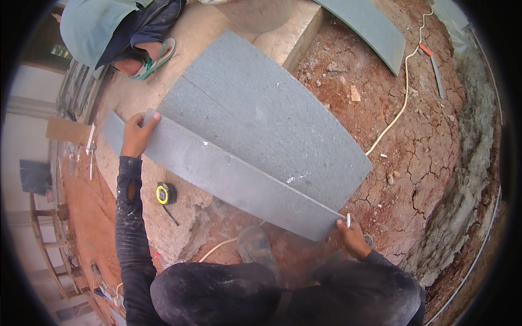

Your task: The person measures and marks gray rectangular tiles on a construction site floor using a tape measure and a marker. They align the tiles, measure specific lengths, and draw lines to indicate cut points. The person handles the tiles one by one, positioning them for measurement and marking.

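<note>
- Left hand [137,136] and right hand [354,239] gripped opposite ends of the stone strip [234,179], probably for balance.
- It spanned the near side of the stone slab [261,119].

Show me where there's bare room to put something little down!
The big gray slab is bare between the held strip and its far edge. Cracked earth right of the pale cable, below the orange-handled tool, looks mostly free. It's crowded near the strip's ends, where the left hand and right hand grip, and between tape measure and left sleeve.
</note>
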Demonstrator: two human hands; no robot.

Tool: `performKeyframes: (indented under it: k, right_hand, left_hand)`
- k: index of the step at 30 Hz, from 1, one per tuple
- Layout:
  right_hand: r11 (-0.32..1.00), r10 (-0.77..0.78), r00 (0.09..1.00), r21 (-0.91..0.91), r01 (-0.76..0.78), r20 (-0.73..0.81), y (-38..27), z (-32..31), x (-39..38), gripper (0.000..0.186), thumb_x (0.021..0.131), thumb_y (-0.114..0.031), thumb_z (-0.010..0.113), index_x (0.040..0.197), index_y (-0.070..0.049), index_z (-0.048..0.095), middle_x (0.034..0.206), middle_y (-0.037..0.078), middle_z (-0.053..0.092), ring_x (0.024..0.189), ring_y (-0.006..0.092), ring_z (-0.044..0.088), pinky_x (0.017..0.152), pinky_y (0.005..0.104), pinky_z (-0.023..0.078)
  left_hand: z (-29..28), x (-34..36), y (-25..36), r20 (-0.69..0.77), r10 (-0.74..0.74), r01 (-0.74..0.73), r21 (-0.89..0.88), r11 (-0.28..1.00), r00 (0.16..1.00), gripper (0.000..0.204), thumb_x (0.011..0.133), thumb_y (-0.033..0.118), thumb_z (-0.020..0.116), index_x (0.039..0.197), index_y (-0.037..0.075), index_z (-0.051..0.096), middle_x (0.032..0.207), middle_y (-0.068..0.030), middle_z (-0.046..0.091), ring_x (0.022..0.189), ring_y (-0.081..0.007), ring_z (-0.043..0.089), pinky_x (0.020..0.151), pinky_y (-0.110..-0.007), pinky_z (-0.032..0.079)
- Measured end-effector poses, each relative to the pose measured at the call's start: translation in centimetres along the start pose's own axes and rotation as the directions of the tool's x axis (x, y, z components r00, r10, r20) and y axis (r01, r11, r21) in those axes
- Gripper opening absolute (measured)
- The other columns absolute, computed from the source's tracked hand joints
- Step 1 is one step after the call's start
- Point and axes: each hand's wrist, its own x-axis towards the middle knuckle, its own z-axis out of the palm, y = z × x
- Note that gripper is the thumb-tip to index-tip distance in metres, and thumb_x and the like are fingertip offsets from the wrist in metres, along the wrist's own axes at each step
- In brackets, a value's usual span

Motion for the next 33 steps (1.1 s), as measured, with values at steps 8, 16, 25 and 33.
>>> performKeyframes:
  k: [8,16,25,33]
  right_hand:
    - [0.965,-0.054,0.974,-0.263,-0.006,-0.22,-5.1,-7.3,-3.0,0.057,0.096,-0.05,0.05,0.073,0.001,0.06,0.047,0.002,0.046,0.038,0.0086,0.038,0.039,0.0261,0.028]
    - [0.967,-0.205,0.78,-0.245,0.068,-0.592,-0.7,-19.1,-4.6,0.059,0.095,-0.056,0.048,0.071,-0.003,0.055,0.049,-0.002,0.043,0.041,0.0077,0.036,0.041,0.0278,0.025]
    - [0.996,0.085,0.513,0.08,-0.032,-0.854,9.5,-26.0,-10.4,0.054,0.094,-0.057,0.049,0.068,-0.01,0.048,0.047,0.001,0.046,0.03,0.0103,0.036,0.031,0.0277,0.024]
    - [0.94,0.297,0.263,0.329,0.088,-0.918,16.5,-28.7,-13.4,0.049,0.094,-0.054,0.051,0.071,-0.011,0.047,0.054,0.006,0.055,0.029,0.0115,0.036,0.029,0.0281,0.025]
  left_hand:
    - [-2.1,-10.2,-1.1,0.08,-0.073,0.103,-0.51,0.854,0.994,0.035,0.091,0.037,0.066,0.092,0.003,0.06,0.082,0.0014,0.057,0.074,-0.0063,0.049,0.067,-0.022,0.038]
    - [7.3,-18.1,5.3,0.371,-0.079,0.341,-0.724,0.6,0.925,0.027,0.087,0.025,0.073,0.092,0.003,0.059,0.08,0.0002,0.06,0.074,-0.0074,0.053,0.068,-0.023,0.042]
    - [12.8,-12.4,18.8,0.591,0.349,0.055,-0.557,0.829,0.727,0.033,0.082,0.033,0.077,0.082,0.005,0.06,0.071,0.0001,0.056,0.065,-0.0068,0.049,0.056,-0.027,0.041]
    - [23.2,-5.0,34.5,0.434,0.692,-0.368,-0.619,0.694,0.577,0.043,0.074,0.04,0.081,0.074,0.003,0.06,0.063,-0.0046,0.056,0.057,-0.0149,0.051,0.055,-0.033,0.042]
